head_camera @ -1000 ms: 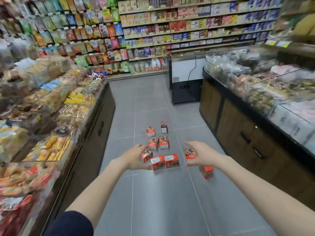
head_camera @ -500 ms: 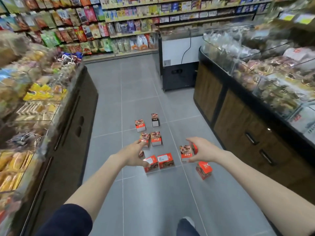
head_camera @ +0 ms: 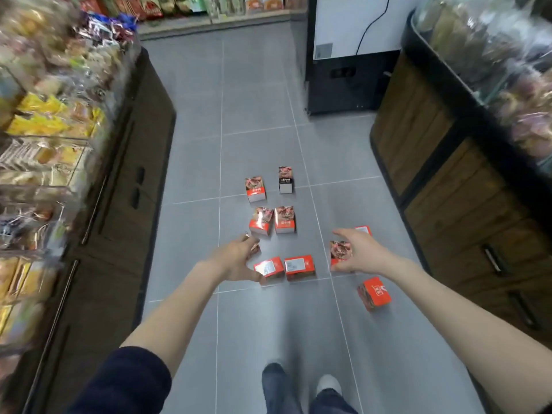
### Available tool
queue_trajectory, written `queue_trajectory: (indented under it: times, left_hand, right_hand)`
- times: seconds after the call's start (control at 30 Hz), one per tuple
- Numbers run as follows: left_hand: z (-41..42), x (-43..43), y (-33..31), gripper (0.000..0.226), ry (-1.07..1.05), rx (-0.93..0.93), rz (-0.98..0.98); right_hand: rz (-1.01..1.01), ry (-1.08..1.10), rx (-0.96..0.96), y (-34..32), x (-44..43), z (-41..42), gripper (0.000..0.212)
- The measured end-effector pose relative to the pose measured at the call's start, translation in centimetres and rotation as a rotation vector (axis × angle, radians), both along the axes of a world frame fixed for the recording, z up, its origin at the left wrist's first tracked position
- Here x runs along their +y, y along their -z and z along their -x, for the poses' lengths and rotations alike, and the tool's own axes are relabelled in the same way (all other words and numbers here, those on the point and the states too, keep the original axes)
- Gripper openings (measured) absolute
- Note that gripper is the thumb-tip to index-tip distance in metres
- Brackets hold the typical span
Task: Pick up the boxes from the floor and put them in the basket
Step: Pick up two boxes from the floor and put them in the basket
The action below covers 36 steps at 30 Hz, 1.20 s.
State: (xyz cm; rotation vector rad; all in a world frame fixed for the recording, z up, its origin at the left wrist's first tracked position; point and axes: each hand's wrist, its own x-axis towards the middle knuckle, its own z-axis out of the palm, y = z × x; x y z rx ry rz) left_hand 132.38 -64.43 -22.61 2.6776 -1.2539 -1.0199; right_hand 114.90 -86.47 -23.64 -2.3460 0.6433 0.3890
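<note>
Several small red-and-white boxes lie on the grey tiled floor: two at the back (head_camera: 255, 189) (head_camera: 286, 179), a pair (head_camera: 273, 221) behind two flat ones (head_camera: 299, 265), and a tilted one (head_camera: 375, 294) at right. My left hand (head_camera: 236, 259) is stretched out above them, fingers spread, holding nothing; it partly hides one box. My right hand (head_camera: 363, 252) reaches out with curved, spread fingers and covers part of a box (head_camera: 339, 251); another box (head_camera: 363, 230) peeks out behind it. Both hands are well above the floor. No basket is in view.
The aisle runs between a dark snack counter (head_camera: 125, 180) on the left and a wooden-fronted display counter (head_camera: 442, 180) on the right. A black-and-white cabinet (head_camera: 343, 55) stands at the back. My feet (head_camera: 298, 386) show at the bottom edge.
The view has tilted down and moved closer to the boxes, and my feet have come into sight. Both arms stay stretched out with fingers spread; the boxes have not moved.
</note>
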Motion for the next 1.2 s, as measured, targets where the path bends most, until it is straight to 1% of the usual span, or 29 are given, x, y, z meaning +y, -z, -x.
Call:
queue_trajectory:
  times: [0.13,0.3,0.4,0.5,0.67,0.8,0.87,1.0,1.07,1.2]
  left_hand:
    - [-3.7,-2.4,2.6,0.091,0.063,-0.009,-0.049]
    - [-7.8,-5.6,7.1,0.098,0.128,0.027,-0.080]
    - [-9.3,-7.6,10.5,0.097,0.181,0.053,-0.090]
    - [-9.9,-9.7,15.1,0.100,0.209,0.047,-0.124]
    - [-9.9,-14.0,25.8,0.105,0.252,0.009,-0.171]
    - [-9.1,-17.6,36.7,0.102,0.273,-0.022,-0.135]
    - [-8.6,-19.0,42.4,0.105,0.283,-0.045,-0.130]
    - [-8.0,-20.8,52.9,0.108,0.295,-0.087,-0.106]
    - [-7.6,-21.2,57.2,0.109,0.297,-0.121,-0.086]
    - [-7.0,-21.2,63.9,0.120,0.282,-0.159,-0.136]
  right_hand:
    - [0.007,0.023,0.032,2.5,-1.1,-2.8,0.091]
    - [-0.019,0.085,0.058,5.8,-2.8,-5.3,0.092]
    - [-0.037,0.127,0.068,8.3,-4.2,-6.3,0.090]
    - [-0.063,0.157,0.105,12.2,-5.8,-6.7,0.090]
    - [-0.119,0.193,0.114,21.7,-9.1,-7.0,0.087]
    - [-0.119,0.223,0.102,31.6,-11.4,-6.8,0.085]
    - [-0.126,0.231,0.096,36.9,-12.2,-6.8,0.086]
    - [-0.121,0.229,0.106,46.5,-13.7,-6.8,0.092]
    - [-0.084,0.202,0.110,50.2,-14.1,-6.6,0.092]
    - [-0.025,0.148,0.153,55.4,-14.4,-5.7,0.088]
